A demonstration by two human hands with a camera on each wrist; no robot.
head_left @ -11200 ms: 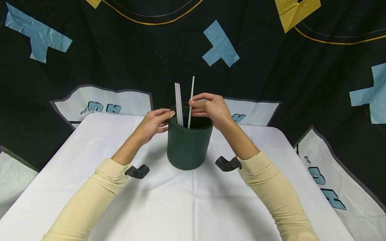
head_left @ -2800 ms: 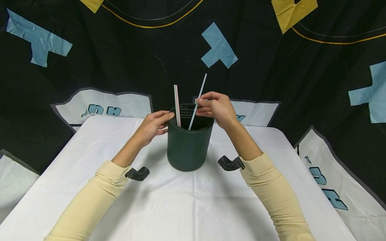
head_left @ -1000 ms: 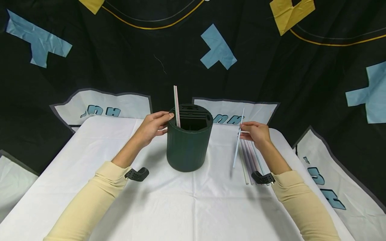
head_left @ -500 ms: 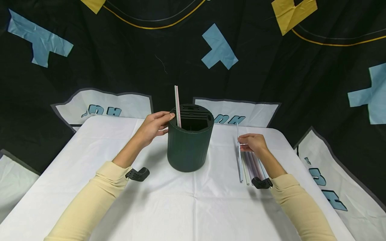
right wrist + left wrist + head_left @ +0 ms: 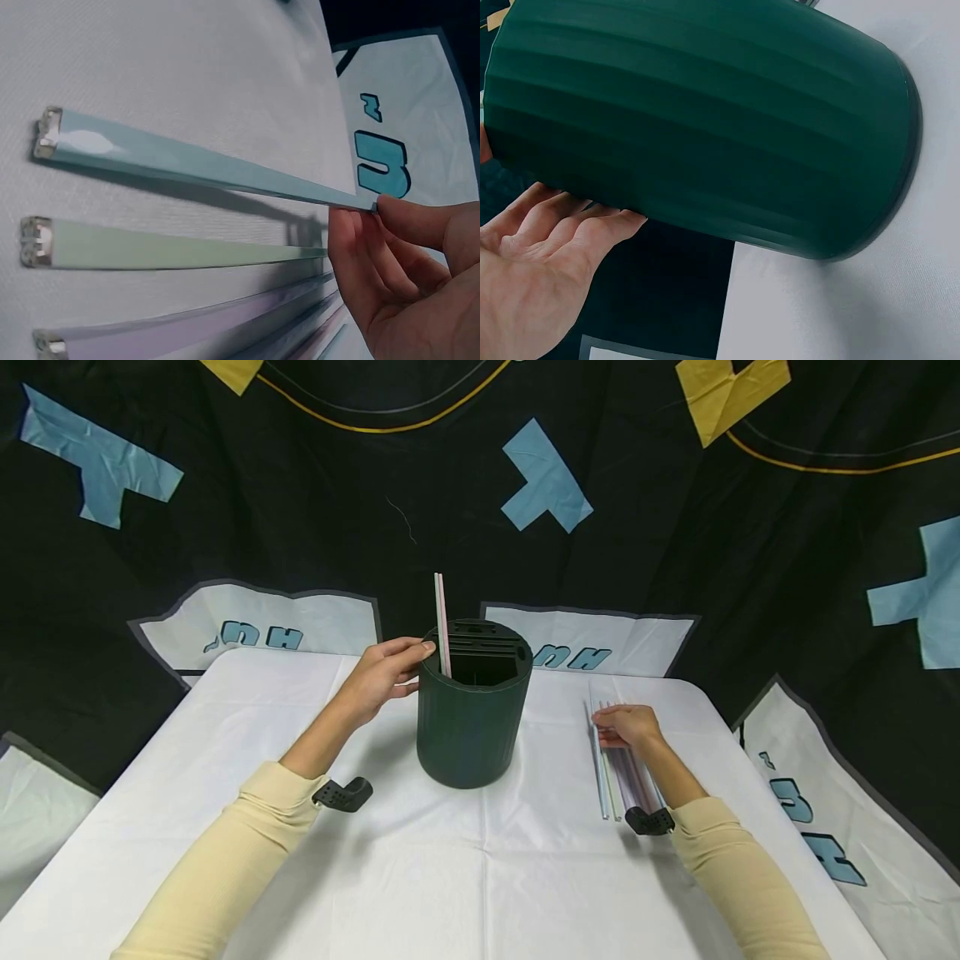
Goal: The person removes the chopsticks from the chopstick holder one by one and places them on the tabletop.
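Note:
My left hand (image 5: pixel 378 677) holds the rim of a dark green round container (image 5: pixel 467 735) that stands upright. In the left wrist view its fingers (image 5: pixel 592 232) lie against the ribbed side. Two pale straws (image 5: pixel 441 627), one whitish and one pink, stand at the left of the container's opening. With thumb and fingertips, my right hand (image 5: pixel 628 727) pinches a light blue straw (image 5: pixel 202 166) near its far end, low over the table. Beside it lie a pale green straw (image 5: pixel 165 246), a lilac straw (image 5: pixel 195 315) and more, all with shiny clear ends.
A white cloth covers the table (image 5: pixel 420 877). Behind it hangs a black backdrop (image 5: pixel 315 510) with blue and yellow shapes. The container's top has a slotted part (image 5: pixel 480 639) at the back. A dark wrist mount (image 5: pixel 343 794) sits on each sleeve.
My right hand has drawn the light blue straw out of the container, carried it right and lowered it to the left of the row. My left hand has stayed on the container.

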